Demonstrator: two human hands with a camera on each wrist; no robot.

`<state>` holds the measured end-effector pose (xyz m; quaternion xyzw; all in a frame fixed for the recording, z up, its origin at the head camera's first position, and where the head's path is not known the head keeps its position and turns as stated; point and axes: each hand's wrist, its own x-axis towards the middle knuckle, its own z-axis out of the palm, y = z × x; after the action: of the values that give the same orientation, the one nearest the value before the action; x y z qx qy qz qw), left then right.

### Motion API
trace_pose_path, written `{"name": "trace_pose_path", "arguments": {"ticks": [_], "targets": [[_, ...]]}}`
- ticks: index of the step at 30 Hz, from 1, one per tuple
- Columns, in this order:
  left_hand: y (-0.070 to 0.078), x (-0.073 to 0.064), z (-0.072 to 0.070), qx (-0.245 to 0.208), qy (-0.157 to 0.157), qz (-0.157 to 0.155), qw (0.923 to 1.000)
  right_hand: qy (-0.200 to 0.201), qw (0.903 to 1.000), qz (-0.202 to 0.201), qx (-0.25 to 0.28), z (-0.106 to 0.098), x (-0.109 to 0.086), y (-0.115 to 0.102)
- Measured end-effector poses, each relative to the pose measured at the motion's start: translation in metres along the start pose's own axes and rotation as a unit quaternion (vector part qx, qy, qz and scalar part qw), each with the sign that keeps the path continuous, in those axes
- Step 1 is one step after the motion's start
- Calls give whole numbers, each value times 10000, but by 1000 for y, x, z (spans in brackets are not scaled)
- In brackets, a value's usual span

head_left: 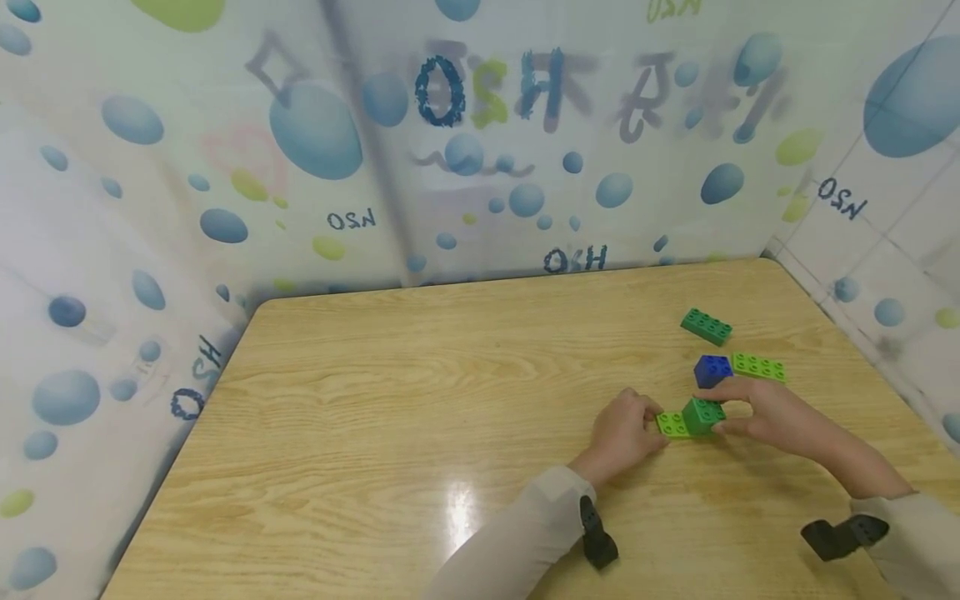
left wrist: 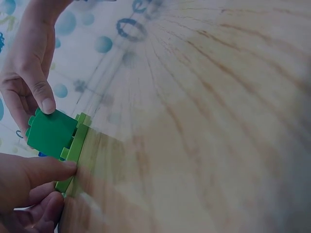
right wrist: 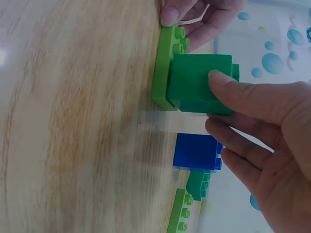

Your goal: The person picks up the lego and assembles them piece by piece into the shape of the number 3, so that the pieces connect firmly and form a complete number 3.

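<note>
A light green flat toy brick (head_left: pixel 672 425) lies on the table, studs up. My left hand (head_left: pixel 622 432) pinches its left end between thumb and fingers. Over the right end sits a taller green brick (head_left: pixel 703 415), which my right hand (head_left: pixel 780 415) holds by two opposite sides. In the right wrist view the green brick (right wrist: pixel 199 82) covers that end's studs and leaves the studs by the left hand bare. The left wrist view shows it slightly tilted against the flat brick (left wrist: pixel 73 155); whether it is pressed fully down, I cannot tell.
Just behind the right hand stands a blue brick (head_left: pixel 711 372). Beside it lies another light green flat brick (head_left: pixel 759 367), and farther back a dark green flat brick (head_left: pixel 707 327). A patterned curtain (head_left: pixel 480 208) hangs along the back edge of the wooden table (head_left: pixel 375 400).
</note>
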<state>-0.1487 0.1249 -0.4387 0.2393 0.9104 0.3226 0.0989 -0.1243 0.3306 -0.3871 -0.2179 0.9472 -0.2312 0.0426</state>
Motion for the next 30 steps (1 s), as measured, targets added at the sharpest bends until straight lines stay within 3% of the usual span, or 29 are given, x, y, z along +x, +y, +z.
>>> {"name": "trace_pose_path", "arguments": {"ticks": [20, 27, 30], "targets": [[-1, 2, 4, -72, 36, -22, 10000, 307, 9995, -69, -55, 5, -4, 7], [-1, 4, 3, -143, 55, -48, 9999, 683, 9939, -710, -492, 8, -3, 9], [-1, 4, 3, -137, 28, -34, 9999, 662, 9936, -749, -521, 8, -3, 8]]}}
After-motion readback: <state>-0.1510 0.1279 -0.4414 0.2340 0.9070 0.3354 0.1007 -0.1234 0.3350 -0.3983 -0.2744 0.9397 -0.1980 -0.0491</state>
